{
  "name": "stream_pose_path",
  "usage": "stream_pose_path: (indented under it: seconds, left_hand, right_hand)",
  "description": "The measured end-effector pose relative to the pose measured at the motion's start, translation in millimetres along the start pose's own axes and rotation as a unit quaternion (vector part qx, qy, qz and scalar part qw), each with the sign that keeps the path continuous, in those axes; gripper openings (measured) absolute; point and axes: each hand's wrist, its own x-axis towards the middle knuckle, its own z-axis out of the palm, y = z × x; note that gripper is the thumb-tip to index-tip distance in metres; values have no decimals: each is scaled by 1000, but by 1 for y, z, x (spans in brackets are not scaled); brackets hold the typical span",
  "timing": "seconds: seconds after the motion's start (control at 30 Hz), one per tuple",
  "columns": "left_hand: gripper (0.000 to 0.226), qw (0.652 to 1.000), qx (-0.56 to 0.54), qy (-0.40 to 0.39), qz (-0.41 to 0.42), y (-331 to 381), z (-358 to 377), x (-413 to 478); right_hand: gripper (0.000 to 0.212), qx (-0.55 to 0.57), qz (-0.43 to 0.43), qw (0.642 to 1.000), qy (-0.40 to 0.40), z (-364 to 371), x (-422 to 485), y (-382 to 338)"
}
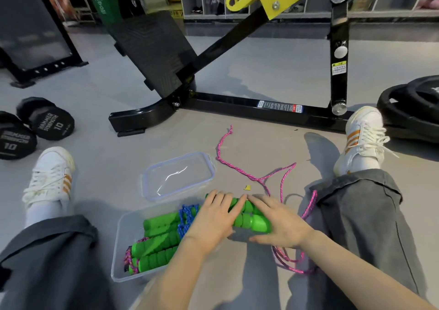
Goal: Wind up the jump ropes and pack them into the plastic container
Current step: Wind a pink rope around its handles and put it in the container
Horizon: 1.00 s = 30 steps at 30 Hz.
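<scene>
A clear plastic container (123, 257) sits on the floor between my legs, holding wound ropes with green handles (156, 241), one with blue cord (187, 217), one with pink cord. A pair of green handles (254, 222) lies at the container's right end under both hands. My left hand (213, 219) rests flat on them with fingers straight. My right hand (278, 224) lies over their right part, fingers straight. A loose pink rope (240, 169) trails across the floor to the right and loops near my right wrist.
The container's clear lid (178, 176) lies just behind it. A black and yellow gym machine frame (237, 105) crosses the floor ahead. Two dumbbells (33, 127) sit at the left, weight plates (413, 105) at the right. My legs flank the work area.
</scene>
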Motion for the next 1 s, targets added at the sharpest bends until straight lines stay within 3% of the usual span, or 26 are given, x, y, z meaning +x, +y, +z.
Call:
stream_pose_path:
  seconds: [0.17,0.3,0.43,0.53,0.7,0.8,0.93,1.0]
  left_hand:
    - [105,998,44,-6,-42,-20,-19,-49]
    - [102,996,-9,-33,-76,-29,-26,-88]
    - [99,990,-48,-67,-111,-29,-19,-125]
    - [71,987,-55,-79,-128,-20,-1,-142]
    - [63,974,-82,-116,-175,-12,12,-144]
    - [62,981,-69,-83,-164,-14,21,-146]
    - [59,998,5,16,-66,-20,33,-160]
    - [79,999,37,28,-28,-23,34,-162]
  right_hand:
    - [83,-15,-57,997,43,-3,19,-43]
    - [78,-8,-113,993,32,-1,29,-79]
    - [82,-33,-135,990,-27,19,40,-101]
    - [86,-50,-133,988,-59,32,39,-105]
    - [106,-80,-148,984,-55,35,37,-106]
    - [97,-83,-159,983,-43,37,40,-102]
    - [78,-104,-185,977,6,43,40,-99]
    - [75,-111,-200,973,28,45,41,-98]
